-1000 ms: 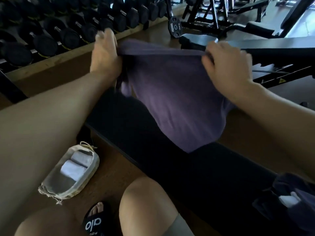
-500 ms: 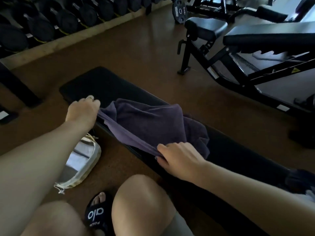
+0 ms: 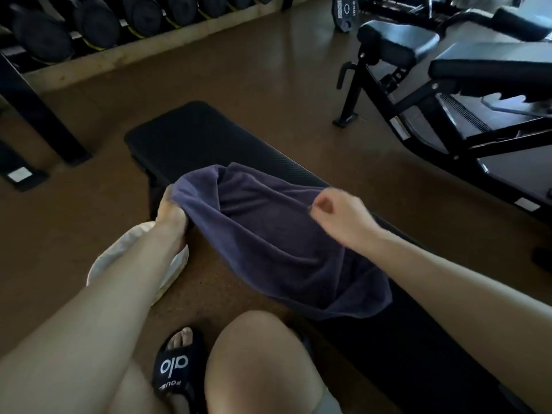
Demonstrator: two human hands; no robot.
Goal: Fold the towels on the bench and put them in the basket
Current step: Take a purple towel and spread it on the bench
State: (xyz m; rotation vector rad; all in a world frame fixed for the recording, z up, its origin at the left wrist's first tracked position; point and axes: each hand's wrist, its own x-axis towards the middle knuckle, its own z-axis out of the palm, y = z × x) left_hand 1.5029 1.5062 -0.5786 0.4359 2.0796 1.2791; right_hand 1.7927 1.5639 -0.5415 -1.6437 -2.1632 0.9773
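Sandal (image 3: 176, 369): black, nearest, on the brown floor beside a bare knee.
Basket (image 3: 176, 264): pale, floor left of bench, mostly hidden by left forearm.
Towel (image 3: 277, 237): purple, sagging over the black bench (image 3: 191, 138) (near edge drooping).
Left hand (image 3: 170, 213): fingers clenched round towel's left corner.
Right hand (image 3: 337, 216): pinching towel's right edge.
Far: dumbbell rack (image 3: 98, 25) left, incline bench (image 3: 448, 85) right.

Purple towel (image 3: 277, 234) draped over black bench (image 3: 191, 138), basket (image 3: 179, 264) alongside.
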